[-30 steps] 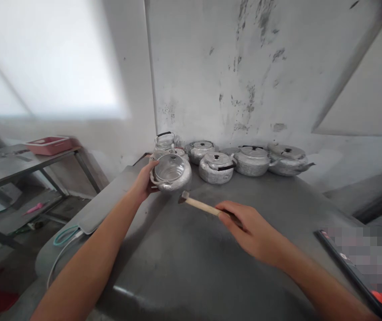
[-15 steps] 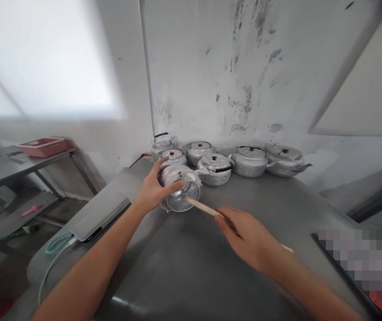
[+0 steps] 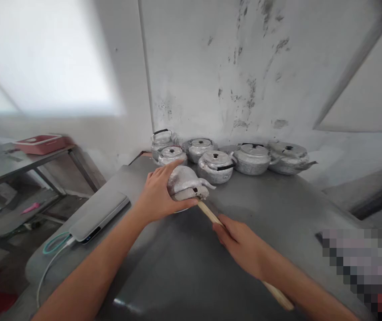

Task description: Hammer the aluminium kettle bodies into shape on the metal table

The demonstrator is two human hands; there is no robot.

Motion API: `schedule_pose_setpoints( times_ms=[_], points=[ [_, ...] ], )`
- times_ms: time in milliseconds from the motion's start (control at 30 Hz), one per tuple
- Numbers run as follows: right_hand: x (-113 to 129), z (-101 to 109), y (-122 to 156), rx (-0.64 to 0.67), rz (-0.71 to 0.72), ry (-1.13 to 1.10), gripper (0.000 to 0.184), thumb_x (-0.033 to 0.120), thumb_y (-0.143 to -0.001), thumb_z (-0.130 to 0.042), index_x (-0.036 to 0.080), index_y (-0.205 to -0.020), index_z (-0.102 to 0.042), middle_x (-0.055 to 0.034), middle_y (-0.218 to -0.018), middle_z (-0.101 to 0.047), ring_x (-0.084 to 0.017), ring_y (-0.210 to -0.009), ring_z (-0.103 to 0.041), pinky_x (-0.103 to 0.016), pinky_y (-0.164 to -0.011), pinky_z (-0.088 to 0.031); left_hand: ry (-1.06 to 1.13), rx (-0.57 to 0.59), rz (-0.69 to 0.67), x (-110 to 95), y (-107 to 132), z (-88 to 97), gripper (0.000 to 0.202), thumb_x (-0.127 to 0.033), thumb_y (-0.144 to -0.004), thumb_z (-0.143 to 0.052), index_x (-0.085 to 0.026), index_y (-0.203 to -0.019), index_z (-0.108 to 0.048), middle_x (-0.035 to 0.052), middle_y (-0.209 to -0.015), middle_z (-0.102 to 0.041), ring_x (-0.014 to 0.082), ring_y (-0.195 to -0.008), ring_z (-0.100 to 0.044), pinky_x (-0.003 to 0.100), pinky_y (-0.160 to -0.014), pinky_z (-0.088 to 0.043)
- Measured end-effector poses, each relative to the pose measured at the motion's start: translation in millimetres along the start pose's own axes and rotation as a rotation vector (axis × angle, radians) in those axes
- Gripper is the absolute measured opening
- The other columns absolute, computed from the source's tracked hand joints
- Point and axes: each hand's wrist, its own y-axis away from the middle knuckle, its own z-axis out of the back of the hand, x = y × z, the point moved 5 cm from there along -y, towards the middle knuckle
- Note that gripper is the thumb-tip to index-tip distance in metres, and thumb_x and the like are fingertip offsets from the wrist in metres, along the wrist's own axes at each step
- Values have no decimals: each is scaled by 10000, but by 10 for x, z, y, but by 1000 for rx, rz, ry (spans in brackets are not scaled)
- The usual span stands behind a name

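Note:
A small silver metal kettle is tipped over on the grey table, with its spout pointing right and its mouth turned mostly downward. My left hand grips it from the left side, fingers behind and thumb along the near side. My right hand is closed around a pale wooden stick, which runs out below the wrist. The stick's far end meets the kettle's near right side, beside a small dark spot. Whether that end only touches or goes inside cannot be made out.
Several silver kettles stand behind, among them one with a black handle and one at far right. A grey power bank with a cable lies left on the table. A red basket sits on a side table.
The kettle has been turned in my left hand, so its open mouth no longer faces me and its spout shows at right. The stick now slants more steeply, its lower end further down.

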Motion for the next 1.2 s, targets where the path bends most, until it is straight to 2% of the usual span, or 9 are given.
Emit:
schedule_pose_setpoints(
  times_ms=[67,133,233,300,533,867,933,1100,1200],
  points=[
    [-53,-90,6,77,-92,-86,312,365,-1052,-315,240,-786,-421,22,-677,-532,-130,-495,-532,-247,-454,-434,-129,46,-27,-29,10,-20,980,-615,-676,-857,-336,-1516,-438,79,-1483,-542,385,-1380,-449,541,-1183,-257],
    [-83,-142,13,117,-152,-123,311,391,-1060,-285,245,-813,-406,30,-691,-512,-117,-450,-505,-229,-391,-393,-187,73,-63,-48,17,-36,891,-639,-781,-768,-321,-1532,-409,80,-1522,-511,356,-1400,-439,523,-1183,-281],
    [-47,-110,9,68,-124,-49,283,372,-1062,-306,240,-838,-419,19,-706,-538,-125,-496,-534,-235,-447,-381,-188,87,-129,-54,17,-55,610,-552,-967,-585,-291,-1502,-453,70,-1579,-457,307,-1449,-405,479,-1191,-308],
    [0,-63,4,18,-84,4,268,344,-1062,-323,236,-841,-427,8,-702,-555,-138,-558,-546,-253,-522,-379,-185,93,-160,-47,8,-67,493,-478,-1018,-517,-271,-1466,-504,67,-1602,-427,287,-1467,-390,457,-1196,-320],
    [50,-39,7,3,-85,33,262,328,-1064,-315,238,-841,-418,-8,-717,-561,-163,-617,-518,-289,-594,-330,-206,135,-156,-98,-103,-108,485,-446,-985,-583,-260,-1433,-566,65,-1558,-482,286,-1431,-444,437,-1184,-367],
    [-23,-116,3,1,-83,-33,265,320,-1058,-353,218,-848,-479,-11,-719,-572,-161,-642,-559,-290,-603,-352,-243,221,-243,-245,-314,-240,431,-433,-924,-659,-290,-1331,-650,23,-1422,-607,256,-1286,-577,379,-1111,-439],
    [-63,-150,3,20,-99,-108,264,341,-1056,-362,215,-857,-481,5,-718,-546,-145,-619,-558,-272,-571,-387,-261,260,-251,-275,-377,-280,417,-466,-918,-659,-302,-1301,-668,13,-1389,-633,256,-1239,-610,374,-1072,-467],
    [-129,-274,22,164,-248,-376,272,437,-1054,-333,220,-955,-464,52,-730,-456,-95,-451,-485,-215,-341,-423,-310,306,-235,-350,-551,-408,350,-539,-903,-649,-330,-1171,-733,-20,-1264,-703,248,-1081,-679,369,-962,-513],
    [-94,-298,27,190,-275,-467,249,433,-1054,-350,222,-979,-458,59,-735,-461,-72,-432,-468,-181,-306,-426,-344,306,-222,-362,-636,-479,340,-558,-863,-674,-333,-1106,-753,-25,-1199,-725,256,-1054,-682,378,-941,-512]
  ],
)
